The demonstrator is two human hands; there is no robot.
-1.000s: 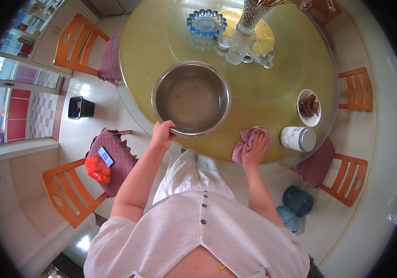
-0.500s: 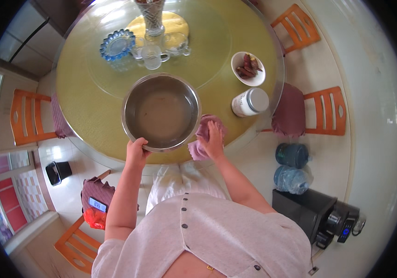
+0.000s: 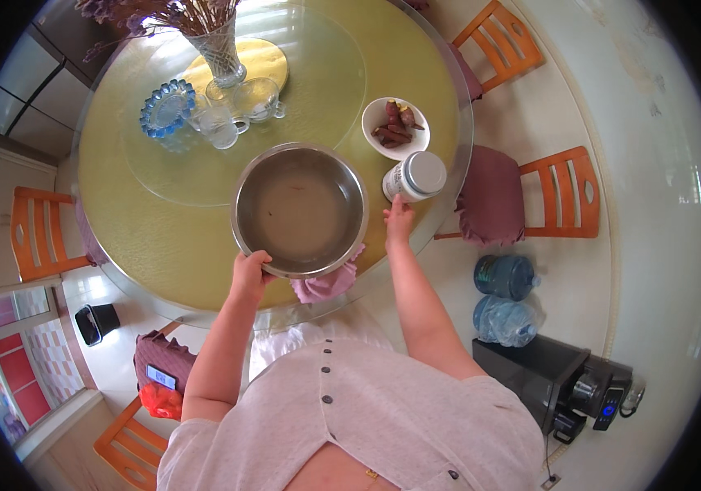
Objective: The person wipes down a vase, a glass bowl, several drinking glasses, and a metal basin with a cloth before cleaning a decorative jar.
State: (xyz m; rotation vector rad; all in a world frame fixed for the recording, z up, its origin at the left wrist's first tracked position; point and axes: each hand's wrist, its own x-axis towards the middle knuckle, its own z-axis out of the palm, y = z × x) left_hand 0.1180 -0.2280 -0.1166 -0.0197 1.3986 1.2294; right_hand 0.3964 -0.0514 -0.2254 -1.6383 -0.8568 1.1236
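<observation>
A round stainless steel basin (image 3: 299, 209) with cloudy water in it stands on the table near its front edge. My left hand (image 3: 250, 278) grips its front left rim, thumb over the edge. The pink cloth (image 3: 326, 285) lies crumpled at the front of the basin, partly hidden beneath it. My right hand (image 3: 398, 219) is off the cloth, fingers apart, with fingertips at the lower side of a white jar (image 3: 417, 175) with a pale grey lid. Just behind the jar is a white bowl (image 3: 373, 141) of reddish-purple sweet potatoes (image 3: 395, 124).
The round table (image 3: 121, 237) has a greenish-gold top. Farther back stand glass mugs (image 3: 221, 131), a blue-edged glass dish (image 3: 168, 108) and a vase (image 3: 218, 53) of dried flowers. Orange chairs (image 3: 559, 192) surround it. Water jugs (image 3: 504, 277) stand on the floor at right.
My right hand has let go of the cloth and moved right to the jar. The cloth now sits more under the basin's front. The view has shifted, and my left hand keeps its grip.
</observation>
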